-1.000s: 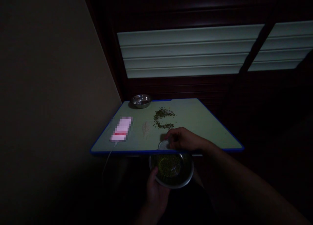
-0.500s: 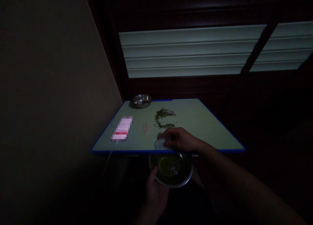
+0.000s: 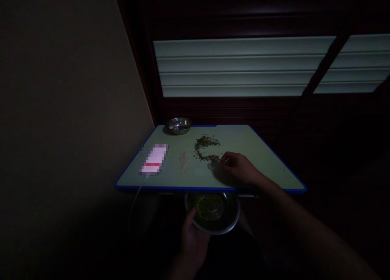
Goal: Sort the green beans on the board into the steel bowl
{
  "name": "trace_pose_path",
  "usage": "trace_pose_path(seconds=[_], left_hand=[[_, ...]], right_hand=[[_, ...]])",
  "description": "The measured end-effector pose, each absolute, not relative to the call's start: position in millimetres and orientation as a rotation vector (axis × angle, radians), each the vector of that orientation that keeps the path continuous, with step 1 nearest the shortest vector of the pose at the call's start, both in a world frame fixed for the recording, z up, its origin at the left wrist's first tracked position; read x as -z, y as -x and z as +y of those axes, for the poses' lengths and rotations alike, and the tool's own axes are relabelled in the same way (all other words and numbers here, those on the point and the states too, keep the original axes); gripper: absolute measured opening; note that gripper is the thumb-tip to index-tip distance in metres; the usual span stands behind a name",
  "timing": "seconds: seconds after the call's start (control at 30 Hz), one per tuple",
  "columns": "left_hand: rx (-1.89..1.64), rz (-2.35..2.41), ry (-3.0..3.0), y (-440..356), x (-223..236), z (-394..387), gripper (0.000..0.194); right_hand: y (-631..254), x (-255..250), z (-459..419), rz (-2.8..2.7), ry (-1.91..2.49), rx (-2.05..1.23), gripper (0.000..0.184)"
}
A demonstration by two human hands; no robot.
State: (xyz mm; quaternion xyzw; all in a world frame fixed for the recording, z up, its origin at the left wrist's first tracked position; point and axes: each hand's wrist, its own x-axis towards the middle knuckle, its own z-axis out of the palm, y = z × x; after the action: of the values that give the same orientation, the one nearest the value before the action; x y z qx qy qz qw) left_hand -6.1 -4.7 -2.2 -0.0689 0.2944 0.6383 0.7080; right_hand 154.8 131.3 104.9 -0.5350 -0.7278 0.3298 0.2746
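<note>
While your left hand (image 3: 195, 243) grasps a round metal bowl (image 3: 234, 213) by its side, thumb over the smooth rim, just below the middle of the bench's near edge, grainy green seeds (image 3: 209, 206) lie inside it. Your right hand (image 3: 239, 167) is above the bench (image 3: 265, 170), fingers bent in a pinch on a thin, see-through, round-edged piece (image 3: 212, 166), too blurred to make out fully. That piece is at the near end of a C-shaped scatter of small, rough seeds (image 3: 201, 142) about mid-bench. Towards the left edge you have a powdery pale patch (image 3: 183, 160), then a flat, oblong phone (image 3: 155, 158) with a thin white cable (image 3: 137, 195) trailing over the near edge. A shiny, shallow metal dish (image 3: 179, 131) sits at the far left corner. The bench top is smooth, pale green, rimmed in blue.
</note>
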Motion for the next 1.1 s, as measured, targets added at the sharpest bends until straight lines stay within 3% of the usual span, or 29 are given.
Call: trace_pose_path(seconds=[0.27, 0.43, 1.1], left_hand=[[-1.351, 0.676, 0.154, 2.7, 7.5, -6.9, 0.027], [-1.351, 0.681, 0.167, 3.5, 6.4, -5.2, 0.024], [-1.36, 0.663, 0.137, 4.5, 8.9, -7.0, 0.036]], right_hand=[[-173.0, -101.7, 134.6, -1.822, 1.698, -0.912, 0.007], [-156.2, -98.4, 143.6, -1.875, 1.772, -0.711, 0.008], [-144.3, -94.7, 158.9, -1.94, 1.741, -0.608, 0.011]])
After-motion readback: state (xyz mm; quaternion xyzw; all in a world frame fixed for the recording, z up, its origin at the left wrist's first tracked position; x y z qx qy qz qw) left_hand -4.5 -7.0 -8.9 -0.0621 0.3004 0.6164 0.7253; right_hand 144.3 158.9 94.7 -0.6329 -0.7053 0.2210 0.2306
